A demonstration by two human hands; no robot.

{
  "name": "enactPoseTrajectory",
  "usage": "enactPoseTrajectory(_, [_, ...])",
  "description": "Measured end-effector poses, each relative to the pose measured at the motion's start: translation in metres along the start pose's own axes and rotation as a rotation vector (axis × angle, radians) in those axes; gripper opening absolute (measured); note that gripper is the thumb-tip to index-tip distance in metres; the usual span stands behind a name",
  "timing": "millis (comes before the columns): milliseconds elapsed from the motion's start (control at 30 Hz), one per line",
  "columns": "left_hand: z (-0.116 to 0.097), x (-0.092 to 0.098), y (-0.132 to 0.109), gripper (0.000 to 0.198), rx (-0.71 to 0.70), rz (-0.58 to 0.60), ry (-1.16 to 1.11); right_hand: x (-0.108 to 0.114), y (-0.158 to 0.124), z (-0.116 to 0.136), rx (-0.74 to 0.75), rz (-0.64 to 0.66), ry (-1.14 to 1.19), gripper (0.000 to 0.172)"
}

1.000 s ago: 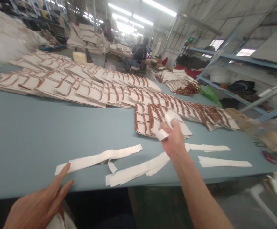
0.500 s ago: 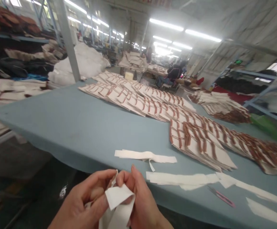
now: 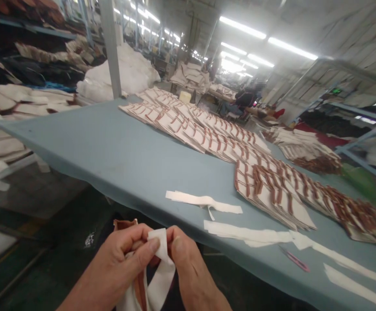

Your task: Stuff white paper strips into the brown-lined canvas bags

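A: Position of hands?

B: Left hand [image 3: 119,261] and right hand [image 3: 192,274] sit low in view, off the near edge of the bench [image 3: 110,147], with the thumbs almost meeting.

A: Fingers?

B: Both sets of fingers [image 3: 142,254] are clamped on one white strip [image 3: 162,252]. Its folded end stands up between the thumbs and the rest hangs down between the wrists. A brown-edged piece [image 3: 125,223] shows behind the left hand, also held. I cannot tell how it joins the strip.

A: On the bench?

B: Loose strips [image 3: 204,201] lie flat near the front edge. Pink snips [image 3: 293,258] lie just beside the nearer ones. Behind them is a fanned stack [image 3: 272,194] of cream pieces with brown bands, and overlapping rows [image 3: 191,125] of the same run to the far end.
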State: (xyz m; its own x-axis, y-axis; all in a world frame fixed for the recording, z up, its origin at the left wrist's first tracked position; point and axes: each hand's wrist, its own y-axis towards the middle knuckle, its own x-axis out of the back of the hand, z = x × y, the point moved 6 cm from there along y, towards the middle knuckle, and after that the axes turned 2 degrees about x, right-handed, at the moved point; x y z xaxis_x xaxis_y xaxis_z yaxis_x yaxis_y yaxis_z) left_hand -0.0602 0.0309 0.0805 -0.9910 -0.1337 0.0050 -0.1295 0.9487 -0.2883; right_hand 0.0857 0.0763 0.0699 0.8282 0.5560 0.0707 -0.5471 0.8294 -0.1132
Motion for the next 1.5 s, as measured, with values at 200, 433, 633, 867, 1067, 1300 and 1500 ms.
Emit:
enactPoseTrajectory(200, [0.009,0.009,0.003,0.051,-0.067,0.035,0.117,0.016,0.001,0.032,0.007,0.094,-0.209,0.029])
enactPoseTrajectory(433, [-0.009,0.001,-0.004,0.049,-0.043,0.026,0.159,0.017,0.005,0.042,0.012,0.11,-0.265,0.028])
enactPoseTrajectory(633, [-0.018,-0.004,-0.01,0.041,0.035,-0.005,0.154,0.015,0.005,0.021,-0.047,0.088,0.039,0.031])
enactPoseTrajectory(867, [0.001,0.007,-0.013,0.047,-0.009,-0.16,0.275,0.028,0.0,0.026,0.135,-0.147,-0.058,0.029])
enactPoseTrajectory(1067, [0.002,-0.009,-0.02,0.056,0.011,-0.17,0.118,0.024,-0.012,0.043,0.449,-0.229,-0.209,0.022])
enactPoseTrajectory(1300, [-0.006,-0.018,-0.017,0.052,-0.071,-0.018,0.184,0.025,-0.02,0.04,0.38,-0.116,-0.167,0.027])
enactPoseTrajectory(1500, [0.001,-0.014,-0.013,0.053,-0.119,0.176,0.308,0.032,-0.017,0.024,0.0,0.066,-0.05,0.033])
